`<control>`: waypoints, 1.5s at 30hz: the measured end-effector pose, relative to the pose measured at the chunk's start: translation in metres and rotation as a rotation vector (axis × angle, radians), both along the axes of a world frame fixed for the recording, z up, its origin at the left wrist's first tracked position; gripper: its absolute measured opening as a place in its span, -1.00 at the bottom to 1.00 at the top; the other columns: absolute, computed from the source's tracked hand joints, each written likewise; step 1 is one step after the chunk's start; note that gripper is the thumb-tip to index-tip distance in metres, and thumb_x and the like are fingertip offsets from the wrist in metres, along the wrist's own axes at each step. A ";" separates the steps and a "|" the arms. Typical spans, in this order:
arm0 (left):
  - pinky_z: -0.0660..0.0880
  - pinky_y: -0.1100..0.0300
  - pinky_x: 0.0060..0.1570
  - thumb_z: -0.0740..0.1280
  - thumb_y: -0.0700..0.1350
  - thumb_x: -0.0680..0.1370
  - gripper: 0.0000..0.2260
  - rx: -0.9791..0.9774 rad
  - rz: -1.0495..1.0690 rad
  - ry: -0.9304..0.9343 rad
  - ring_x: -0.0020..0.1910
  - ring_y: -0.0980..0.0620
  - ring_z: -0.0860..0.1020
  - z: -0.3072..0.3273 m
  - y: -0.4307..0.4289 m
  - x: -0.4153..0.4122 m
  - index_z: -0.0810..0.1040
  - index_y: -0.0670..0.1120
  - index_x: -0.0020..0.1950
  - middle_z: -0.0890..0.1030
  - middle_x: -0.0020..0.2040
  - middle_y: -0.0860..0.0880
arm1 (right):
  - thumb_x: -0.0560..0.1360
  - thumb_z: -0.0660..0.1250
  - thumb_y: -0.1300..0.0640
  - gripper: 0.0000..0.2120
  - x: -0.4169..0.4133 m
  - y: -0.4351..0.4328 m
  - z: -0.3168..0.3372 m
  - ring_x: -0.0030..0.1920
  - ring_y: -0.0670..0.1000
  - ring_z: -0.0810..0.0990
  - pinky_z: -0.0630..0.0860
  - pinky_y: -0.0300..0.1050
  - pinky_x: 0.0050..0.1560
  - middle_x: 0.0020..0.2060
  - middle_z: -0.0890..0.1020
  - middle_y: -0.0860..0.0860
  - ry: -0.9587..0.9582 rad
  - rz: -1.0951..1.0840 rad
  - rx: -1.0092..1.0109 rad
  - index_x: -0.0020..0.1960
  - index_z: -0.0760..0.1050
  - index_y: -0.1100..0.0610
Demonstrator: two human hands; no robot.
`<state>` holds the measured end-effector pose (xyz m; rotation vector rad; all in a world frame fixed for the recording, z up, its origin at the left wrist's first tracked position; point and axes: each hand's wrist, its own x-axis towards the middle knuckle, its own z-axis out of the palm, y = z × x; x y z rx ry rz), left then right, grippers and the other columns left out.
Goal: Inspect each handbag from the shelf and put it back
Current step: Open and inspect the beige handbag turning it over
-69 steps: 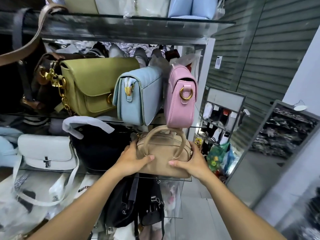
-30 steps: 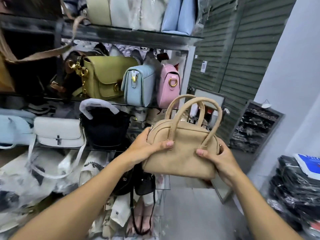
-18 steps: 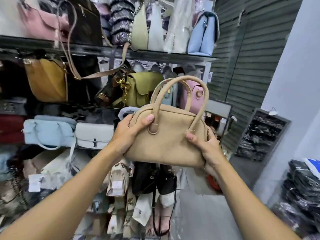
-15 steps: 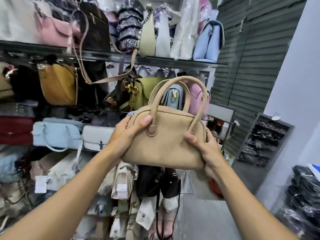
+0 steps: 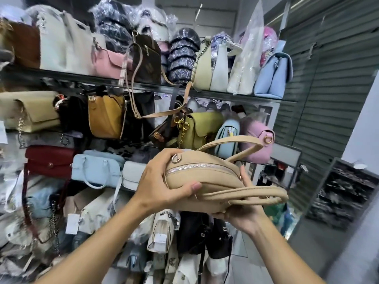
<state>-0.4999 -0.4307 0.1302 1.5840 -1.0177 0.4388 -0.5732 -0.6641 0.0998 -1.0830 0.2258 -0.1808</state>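
I hold a small beige handbag point(image 5: 207, 177) in front of the shelves, tipped so its silver top zip faces me and its two handles splay out to the right. My left hand point(image 5: 162, 181) grips the bag's left end, fingers over the top by the zip ring and thumb on the near side. My right hand point(image 5: 244, 214) cups the bag from below at its right end, fingers curled up round it. The bag is well clear of the shelf.
Glass shelves point(image 5: 235, 97) hold many bags: olive green point(image 5: 196, 128), light blue point(image 5: 227, 138) and pink point(image 5: 256, 142) behind the held bag, a light blue one point(image 5: 96, 169) and a maroon one point(image 5: 49, 160) to the left. A ribbed shutter point(image 5: 328, 89) closes the right.
I lifted the beige bag off the lower shelf and raised it. In the last half second it tipped forward, so its zipped top now faces me and the handles point right.
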 end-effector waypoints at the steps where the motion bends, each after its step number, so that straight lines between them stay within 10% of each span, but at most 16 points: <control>1: 0.53 -0.06 0.15 0.52 0.28 0.24 -0.43 -0.002 0.014 -0.013 0.14 0.04 0.59 0.000 -0.001 0.001 0.50 0.19 0.20 0.61 0.12 0.16 | 0.40 0.22 -0.55 -0.19 0.002 0.000 0.001 0.42 0.29 0.49 0.21 0.30 0.49 0.30 0.63 0.20 0.011 0.005 0.000 0.33 0.63 0.04; 6: 0.49 -0.01 0.23 0.48 0.34 0.23 -0.41 0.025 0.047 0.003 0.22 0.08 0.54 -0.003 -0.002 0.009 0.45 0.33 0.23 0.58 0.18 0.15 | 0.39 0.24 -0.55 -0.24 0.013 -0.005 0.012 0.22 0.17 0.66 0.44 0.18 0.38 0.16 0.72 0.11 -0.023 -0.046 -0.043 0.25 0.67 0.02; 10: 0.36 -0.01 0.41 0.40 0.45 0.24 -0.36 0.144 0.088 0.123 0.41 0.11 0.37 -0.014 -0.001 0.030 0.30 0.51 0.29 0.40 0.37 0.15 | 0.47 0.26 -0.45 -0.36 0.016 -0.009 0.024 -0.41 -0.04 0.64 0.52 -0.22 -0.44 -0.32 0.70 0.03 -0.060 -0.032 -0.082 0.15 0.67 0.08; 15: 0.44 0.37 0.21 0.53 0.42 0.16 -0.10 0.039 -0.117 0.431 0.31 0.32 0.48 -0.023 0.006 0.046 0.34 0.22 0.44 0.48 0.37 0.17 | 0.31 0.33 -0.57 -0.20 0.022 -0.010 0.027 0.20 0.19 0.66 0.53 0.10 0.27 0.18 0.69 0.12 -0.106 -0.105 -0.153 0.26 0.67 0.01; 20: 0.53 0.40 0.01 0.47 -0.12 0.38 -0.50 -0.228 -0.164 0.564 0.21 0.22 0.60 -0.034 0.007 0.067 0.50 0.06 0.31 0.67 0.20 0.07 | 0.44 0.11 -0.56 -0.22 0.023 -0.017 0.024 0.14 0.19 0.60 0.47 0.17 0.17 0.13 0.67 0.19 -0.156 -0.048 -0.115 0.23 0.67 0.02; 28: 0.60 0.19 -0.05 0.28 -0.10 0.56 -0.73 -0.379 -0.250 0.689 0.07 0.10 0.66 -0.032 0.010 0.051 0.58 -0.03 0.25 0.72 0.11 -0.01 | 0.45 0.38 -0.23 -0.50 0.021 -0.004 0.024 -0.01 0.01 0.66 0.57 -0.09 -0.13 0.12 0.73 0.03 -0.151 -0.059 -0.196 0.28 0.62 0.03; 38: 0.59 0.14 0.11 0.56 -0.23 0.28 -0.27 -0.209 -0.248 0.670 0.27 -0.03 0.60 -0.046 0.022 0.059 0.42 -0.06 0.42 0.64 0.28 -0.10 | 0.37 0.46 -0.17 -0.66 0.024 -0.010 0.024 -0.26 -0.02 0.61 0.55 -0.09 -0.26 -0.22 0.70 -0.04 -0.199 -0.064 -0.197 -0.03 0.53 0.04; 42: 0.58 0.06 0.16 0.63 -0.15 0.13 -0.23 -0.139 -0.211 0.635 0.21 -0.06 0.63 -0.035 0.025 0.054 0.50 -0.02 0.32 0.69 0.18 -0.10 | 0.25 0.50 -0.46 -0.33 0.025 -0.014 0.019 0.14 0.14 0.67 0.58 0.35 0.21 0.17 0.70 -0.03 -0.130 0.087 -0.285 0.23 0.60 -0.12; 45: 0.50 -0.05 0.26 0.64 -0.10 0.13 -0.24 -0.095 -0.202 0.611 0.23 -0.11 0.62 -0.024 0.028 0.051 0.53 0.02 0.31 0.68 0.19 -0.11 | 0.08 0.61 -0.42 -0.22 0.024 -0.012 0.013 0.12 0.07 0.70 0.62 0.31 0.13 0.20 0.70 -0.02 -0.094 0.242 -0.346 0.25 0.60 -0.22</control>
